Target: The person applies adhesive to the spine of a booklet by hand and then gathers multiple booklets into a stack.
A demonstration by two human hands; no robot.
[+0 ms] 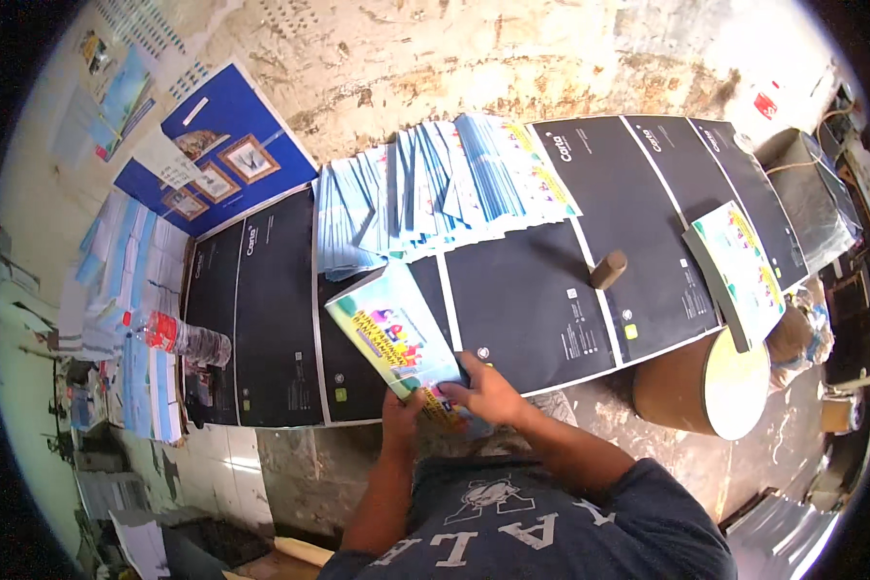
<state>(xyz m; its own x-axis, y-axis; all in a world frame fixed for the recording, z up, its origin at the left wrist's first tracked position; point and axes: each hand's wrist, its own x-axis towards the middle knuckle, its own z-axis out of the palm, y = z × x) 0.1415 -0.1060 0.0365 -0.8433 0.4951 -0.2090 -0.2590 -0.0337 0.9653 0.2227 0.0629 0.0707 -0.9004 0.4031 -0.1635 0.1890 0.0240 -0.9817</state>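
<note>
A stack of booklets (396, 333) with a colourful yellow and light blue cover is held over the near edge of the black-covered table. My left hand (403, 410) grips its near left edge, with the thumb on the cover. My right hand (489, 391) is closed round the near right corner. Just beyond, a long row of leaning booklets (435, 193) with pale blue edges fans across the table. Its right end shows the same kind of cover. The fingers beneath the held stack are hidden.
A short brown cylinder (609, 270) stands on the black table covering (522, 300). At the right end lies a neat booklet pile (735, 266), above a round drum (706, 387). A water bottle (179, 336), paper stacks (130, 261) and a blue picture board (227, 155) are at the left.
</note>
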